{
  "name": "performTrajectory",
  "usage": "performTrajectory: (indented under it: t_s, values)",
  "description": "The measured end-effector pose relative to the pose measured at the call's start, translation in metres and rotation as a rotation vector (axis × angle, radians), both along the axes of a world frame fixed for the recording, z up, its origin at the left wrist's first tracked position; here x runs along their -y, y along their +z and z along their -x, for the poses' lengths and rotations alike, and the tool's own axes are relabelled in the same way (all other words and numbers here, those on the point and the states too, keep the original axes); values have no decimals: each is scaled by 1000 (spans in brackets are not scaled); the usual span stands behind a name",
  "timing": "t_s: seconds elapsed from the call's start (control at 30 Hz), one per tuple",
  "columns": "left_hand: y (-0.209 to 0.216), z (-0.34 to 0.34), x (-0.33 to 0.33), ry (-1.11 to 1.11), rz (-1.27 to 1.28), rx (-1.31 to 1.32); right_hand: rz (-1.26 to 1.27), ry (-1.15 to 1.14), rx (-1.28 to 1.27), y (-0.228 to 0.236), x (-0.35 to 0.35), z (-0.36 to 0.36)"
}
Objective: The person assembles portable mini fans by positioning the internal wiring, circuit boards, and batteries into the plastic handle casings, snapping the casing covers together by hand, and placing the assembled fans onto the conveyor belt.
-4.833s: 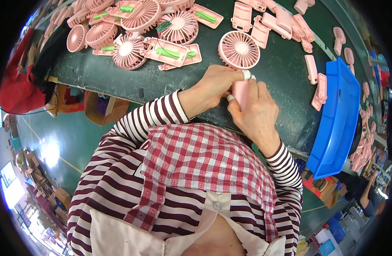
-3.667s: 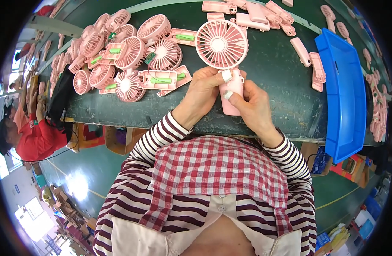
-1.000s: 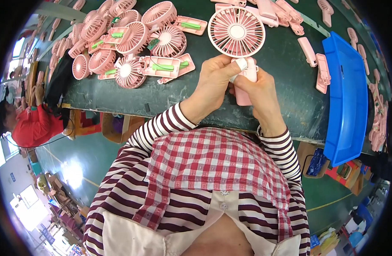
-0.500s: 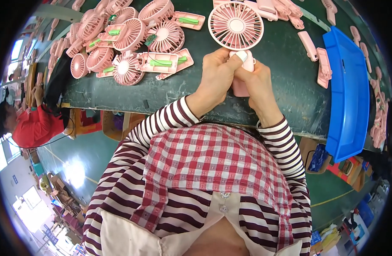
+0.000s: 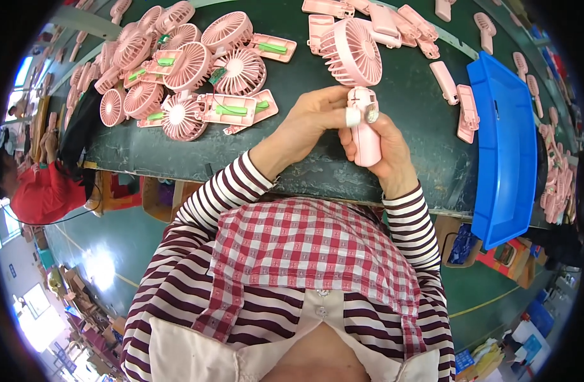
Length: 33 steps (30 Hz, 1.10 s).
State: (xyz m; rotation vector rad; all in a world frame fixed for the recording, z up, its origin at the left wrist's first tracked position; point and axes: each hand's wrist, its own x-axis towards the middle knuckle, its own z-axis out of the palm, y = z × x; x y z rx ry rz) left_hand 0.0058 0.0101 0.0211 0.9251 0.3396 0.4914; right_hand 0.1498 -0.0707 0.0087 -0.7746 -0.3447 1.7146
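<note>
A pink handheld fan (image 5: 367, 145) is held between my hands over the near part of the dark green table, its round caged head pointing away from me and turned partly sideways. My right hand (image 5: 391, 148) wraps the handle from the right side. My left hand (image 5: 317, 121) pinches at the top of the handle, just under the fan head; white wrapping covers its thumb tip. To the left lies a pile of pink fan heads (image 5: 189, 67) and opened handles with green cells (image 5: 233, 110) inside.
A blue plastic tray (image 5: 505, 159) stands at the table's right side. Pink handle shells (image 5: 443, 83) lie beside it, and more (image 5: 384, 22) lie at the back. Farther left, a person in a red top (image 5: 47, 191) sits at the table. Cardboard boxes (image 5: 157, 198) stand under it.
The fan has turned about its handle, so its head now shows from the side and the handle's edge seam is visible. Both hands have shifted their grip on it.
</note>
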Motion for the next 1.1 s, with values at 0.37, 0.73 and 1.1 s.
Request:
performTrajectory:
  t_s: [0.37, 0.73, 1.1]
  values:
    - [-13, 8, -4, 3, 10, -11, 48, 28, 317, 12, 3, 13]
    - [-18, 22, 2, -323, 99, 116, -66, -440, 1011, 36, -25, -15]
    - [-31, 34, 43, -516, 225, -34, 173, -240, 927, 13, -19, -10]
